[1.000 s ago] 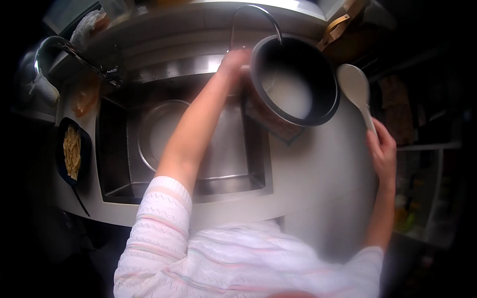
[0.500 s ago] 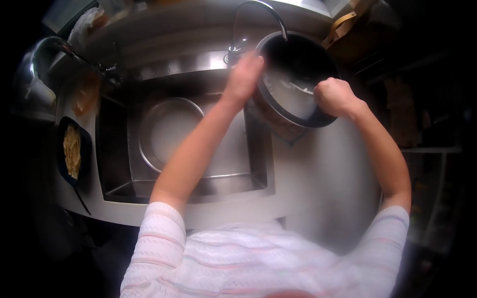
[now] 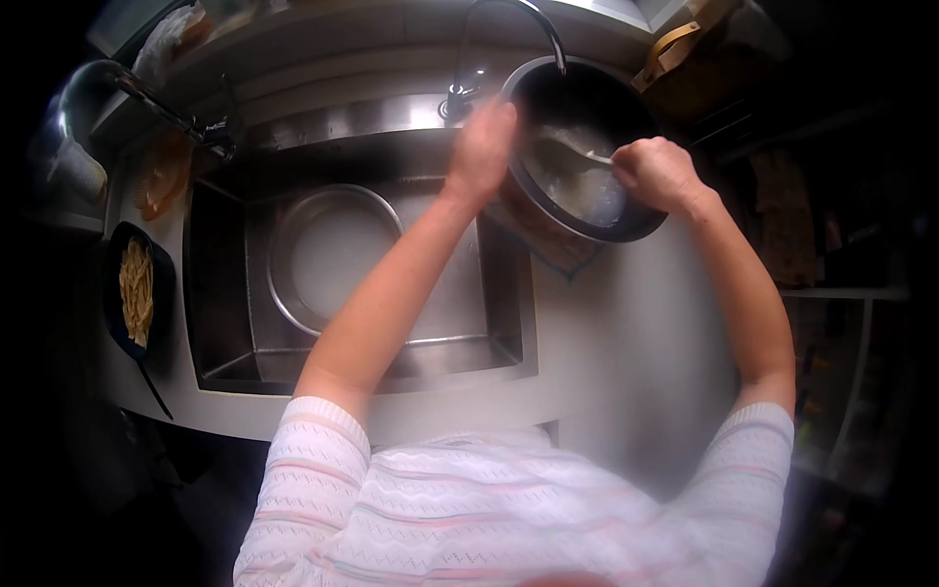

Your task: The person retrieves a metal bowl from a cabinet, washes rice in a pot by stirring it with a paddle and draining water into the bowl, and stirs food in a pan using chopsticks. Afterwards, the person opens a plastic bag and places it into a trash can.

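Note:
My left hand (image 3: 484, 147) is closed on the left rim of a dark, deep pot (image 3: 631, 210), which tilts toward me on the counter right of the sink. My right hand (image 3: 657, 174) makes a fist round the handle of a spoon (image 3: 595, 159). Its head reaches into the pot, blurred, among a whitish wet mass (image 3: 587, 193) lying along the near side. What the mass is I cannot make out. Under the pot shows the corner of a patterned cloth (image 3: 572, 269).
A round metal bowl (image 3: 281, 279) with cloudy contents stands in the steel sink (image 3: 460, 354). A slim curved tap (image 3: 556, 44) arches over the pot. On the left counter is a dark pan (image 3: 115, 308) of pale strips, its handle pointing toward me. A larger faucet (image 3: 176, 115) stands behind it.
The spoon in my right hand has shifted inside the pot, and its head now shows farther left. My left hand stays at the pot's rim.

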Available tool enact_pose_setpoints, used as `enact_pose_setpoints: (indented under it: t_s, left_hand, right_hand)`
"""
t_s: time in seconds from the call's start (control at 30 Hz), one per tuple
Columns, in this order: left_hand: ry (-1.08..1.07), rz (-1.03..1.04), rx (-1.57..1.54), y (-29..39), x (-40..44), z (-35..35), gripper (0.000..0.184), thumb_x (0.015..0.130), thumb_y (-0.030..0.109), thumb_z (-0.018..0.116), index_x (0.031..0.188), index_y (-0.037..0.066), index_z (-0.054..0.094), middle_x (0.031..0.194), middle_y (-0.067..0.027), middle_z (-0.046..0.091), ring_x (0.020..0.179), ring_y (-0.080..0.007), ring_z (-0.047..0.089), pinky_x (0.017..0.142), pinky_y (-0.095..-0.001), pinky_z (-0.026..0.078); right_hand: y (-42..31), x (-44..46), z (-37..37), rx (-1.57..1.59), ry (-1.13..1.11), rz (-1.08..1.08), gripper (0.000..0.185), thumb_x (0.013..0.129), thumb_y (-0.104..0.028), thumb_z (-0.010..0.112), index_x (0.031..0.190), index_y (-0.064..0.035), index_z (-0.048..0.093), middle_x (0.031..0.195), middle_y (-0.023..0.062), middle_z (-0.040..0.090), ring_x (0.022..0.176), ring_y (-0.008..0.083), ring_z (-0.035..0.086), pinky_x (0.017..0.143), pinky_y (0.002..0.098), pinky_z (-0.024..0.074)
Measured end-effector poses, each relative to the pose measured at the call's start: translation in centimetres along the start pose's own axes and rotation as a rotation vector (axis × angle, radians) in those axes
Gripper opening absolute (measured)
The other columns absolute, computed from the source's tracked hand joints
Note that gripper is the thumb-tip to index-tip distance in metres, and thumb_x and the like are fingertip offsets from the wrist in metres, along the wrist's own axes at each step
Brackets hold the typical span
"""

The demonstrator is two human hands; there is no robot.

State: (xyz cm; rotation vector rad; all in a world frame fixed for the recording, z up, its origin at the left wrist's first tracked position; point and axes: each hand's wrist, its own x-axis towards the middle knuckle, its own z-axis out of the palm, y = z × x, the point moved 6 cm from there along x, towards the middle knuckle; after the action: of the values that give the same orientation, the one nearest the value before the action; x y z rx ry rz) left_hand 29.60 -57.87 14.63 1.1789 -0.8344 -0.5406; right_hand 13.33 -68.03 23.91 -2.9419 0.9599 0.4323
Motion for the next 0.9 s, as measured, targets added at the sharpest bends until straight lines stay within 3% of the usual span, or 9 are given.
enact_pose_setpoints:
  t_s: [0.17,0.3,0.47,0.57,0.6,0.67,0.77,0.87,0.9]
  left_hand:
    - [-0.028,-0.020,0.047,-0.1,0.0,0.0,0.040,0.095,0.032,0.040,0.112,-0.001,0.055,0.108,-0.0214,0.058,0.099,-0.0347,0.053,0.088,-0.0396,0.040]
    - [0.033,-0.023,0.042,-0.7,0.1,-0.2,0.043,0.095,0.033,0.040,0.117,-0.001,0.054,0.113,-0.0215,0.057,0.105,-0.0340,0.053,0.091,-0.0382,0.039]
    - [0.028,-0.081,0.000,-0.7,-0.1,-0.2,0.045,0.095,0.034,0.041,0.119,-0.001,0.053,0.117,-0.0210,0.056,0.110,-0.0321,0.052,0.094,-0.0375,0.038]
    - [0.018,-0.069,-0.001,-0.7,-0.3,-0.1,0.044,0.094,0.034,0.040,0.119,0.000,0.053,0.117,-0.0209,0.056,0.109,-0.0325,0.052,0.094,-0.0373,0.038]
    - [0.005,-0.084,0.018,-0.8,-0.4,0.0,0.044,0.096,0.033,0.041,0.123,0.000,0.051,0.116,-0.0155,0.056,0.108,-0.0255,0.051,0.094,-0.0329,0.037]
    - [-0.019,-0.114,0.057,-0.6,-0.4,0.0,0.045,0.098,0.032,0.042,0.129,0.000,0.047,0.114,-0.0048,0.057,0.105,-0.0113,0.049,0.094,-0.0242,0.036]
    - [-0.040,-0.069,0.055,-0.1,0.1,-0.1,0.045,0.098,0.032,0.042,0.129,0.000,0.048,0.114,-0.0051,0.057,0.105,-0.0115,0.049,0.094,-0.0243,0.037]
    - [0.015,-0.038,0.037,0.2,0.1,0.0,0.042,0.094,0.032,0.040,0.116,0.000,0.055,0.111,-0.0225,0.058,0.106,-0.0357,0.053,0.092,-0.0391,0.039]
    - [0.020,-0.039,0.049,0.2,0.1,0.1,0.042,0.094,0.033,0.040,0.116,0.000,0.054,0.111,-0.0224,0.058,0.105,-0.0359,0.053,0.092,-0.0392,0.039]
  right_hand:
    - [1.9,0.6,-2.1,-0.087,0.151,0.086,0.016,0.078,-0.017,0.057,0.086,-0.0130,0.071,0.082,0.0120,0.067,0.081,0.0301,0.064,0.073,0.0388,0.0520]
    - [0.4,0.2,0.8,-0.083,-0.089,-0.054,0.016,0.073,-0.009,0.055,0.079,-0.0065,0.069,0.081,0.0148,0.066,0.079,0.0322,0.064,0.070,0.0392,0.0518]
    - [-1.6,-1.6,0.1,0.160,-0.311,-0.160,0.017,0.077,-0.010,0.060,0.088,-0.0013,0.069,0.075,0.0130,0.065,0.067,0.0261,0.062,0.065,0.0354,0.0510]
    - [-1.9,-2.5,-1.6,0.422,-0.390,0.024,0.019,0.079,-0.012,0.061,0.092,0.0006,0.068,0.070,0.0114,0.064,0.061,0.0204,0.060,0.063,0.0326,0.0502]
    - [-2.0,-2.4,-1.4,0.437,-0.397,0.002,0.020,0.080,-0.012,0.062,0.093,0.0019,0.068,0.068,0.0110,0.062,0.059,0.0164,0.058,0.062,0.0306,0.0496]
    - [-2.3,-2.0,-0.6,0.397,-0.413,-0.037,0.020,0.080,-0.013,0.062,0.094,0.0005,0.068,0.072,0.0114,0.064,0.064,0.0185,0.061,0.064,0.0313,0.0501]
    - [-0.7,0.0,0.3,0.121,-0.246,-0.050,0.020,0.079,-0.015,0.060,0.094,-0.0072,0.070,0.087,0.0114,0.068,0.086,0.0257,0.064,0.075,0.0349,0.0508]
    - [1.3,1.0,-0.6,0.010,-0.149,0.029,0.019,0.076,-0.018,0.059,0.091,-0.0139,0.071,0.088,0.0104,0.068,0.086,0.0274,0.064,0.076,0.0359,0.0511]
    - [1.5,1.2,-1.2,-0.038,-0.117,0.038,0.018,0.076,-0.018,0.059,0.089,-0.0141,0.071,0.088,0.0104,0.067,0.086,0.0275,0.064,0.075,0.0361,0.0513]
